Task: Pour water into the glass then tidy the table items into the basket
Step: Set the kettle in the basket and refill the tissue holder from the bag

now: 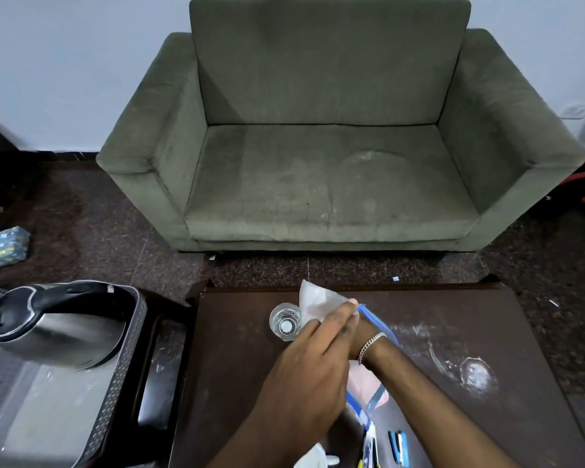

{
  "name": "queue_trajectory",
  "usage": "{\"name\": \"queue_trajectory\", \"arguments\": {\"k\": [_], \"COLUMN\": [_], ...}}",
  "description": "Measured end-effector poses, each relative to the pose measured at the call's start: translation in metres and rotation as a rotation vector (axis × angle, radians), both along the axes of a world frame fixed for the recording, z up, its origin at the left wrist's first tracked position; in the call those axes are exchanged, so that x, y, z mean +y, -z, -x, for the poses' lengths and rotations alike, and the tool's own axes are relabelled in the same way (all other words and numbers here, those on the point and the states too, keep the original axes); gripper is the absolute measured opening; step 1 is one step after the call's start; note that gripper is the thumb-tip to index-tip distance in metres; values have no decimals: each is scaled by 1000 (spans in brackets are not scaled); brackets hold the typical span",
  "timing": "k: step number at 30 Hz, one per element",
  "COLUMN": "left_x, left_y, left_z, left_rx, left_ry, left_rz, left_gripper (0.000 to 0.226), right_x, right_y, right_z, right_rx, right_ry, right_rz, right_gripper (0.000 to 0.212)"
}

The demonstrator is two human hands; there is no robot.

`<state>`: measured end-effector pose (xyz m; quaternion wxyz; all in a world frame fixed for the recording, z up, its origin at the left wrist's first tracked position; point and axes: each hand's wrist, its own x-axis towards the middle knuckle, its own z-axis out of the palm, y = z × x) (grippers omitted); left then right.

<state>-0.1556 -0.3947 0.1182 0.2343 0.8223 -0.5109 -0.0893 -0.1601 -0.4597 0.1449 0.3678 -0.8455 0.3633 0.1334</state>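
Glass (285,325) mid-table, both hands (304,376) gripping plastic bag (313,303) beside it, basket (81,383) left.

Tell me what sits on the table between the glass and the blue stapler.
In the head view, both hands, left over right, and the blue-edged plastic bag lie between glass and stapler.

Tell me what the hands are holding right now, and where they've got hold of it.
Both hands, left hand over right hand, hold a clear zip bag with a blue seal around its middle; the exact grip is hidden.
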Motion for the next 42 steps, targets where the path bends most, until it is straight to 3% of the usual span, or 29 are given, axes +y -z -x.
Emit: {"name": "queue_trajectory", "arguments": {"k": [1, 2, 3, 5, 11, 14, 16, 20, 22, 25, 27, 36, 42], "left_x": [-1, -3, -3, -3, -1, -2, -5, -8, -8, -8, -9, 1, 8], "left_y": [1, 2, 3, 5, 11, 5, 3, 4, 2, 4, 5, 15, 24], "left_z": [-3, -7, -11, -20, -32, -33, -36, -41, -41, -43, -44, -45, -43], "left_rx": [10, 24, 31, 11, 81, 143, 211, 274, 278, 259, 260, 309, 305], "left_ry": [-36, -79, -118, -157, -265, -360, -434, -519, -497, -473, -466, -497, -518], "left_rz": [-11, -22, -35, -68, -17, 119, 166, 235, 247, 233, 215, 215, 190], "left_gripper": [62, 64, 65, 63, 54, 54, 47, 50, 50, 51, 51, 49, 47], "right_x": [-17, -26, -49, -70, -77, -84, -84, -92, -98, -108, -115, -161, -207], "right_y": [-1, 14, 20, 15, 22, 23, 25, 26, 24, 15, 8, -56, -29], "right_z": [4, 2, 6, 10, 25, 32, 37, 38, 36, 31, 28, 30, 37], "right_rx": [155, 130, 34, 89, -346, -601, -716, -763, -726, -520, -438, -912, -864], "right_ry": [-160, -455, -706, -806, -671, -457, -205, 248, 271, 63, -28, 218, 432], "right_rz": [199, 388, 269, 148, 271, 152, 21, -334, -412, -364, -325, -594, -682], "right_gripper": [37, 37, 36, 30, 18, 25, 34, 72, 56, 16, 8, 18, 38]}}
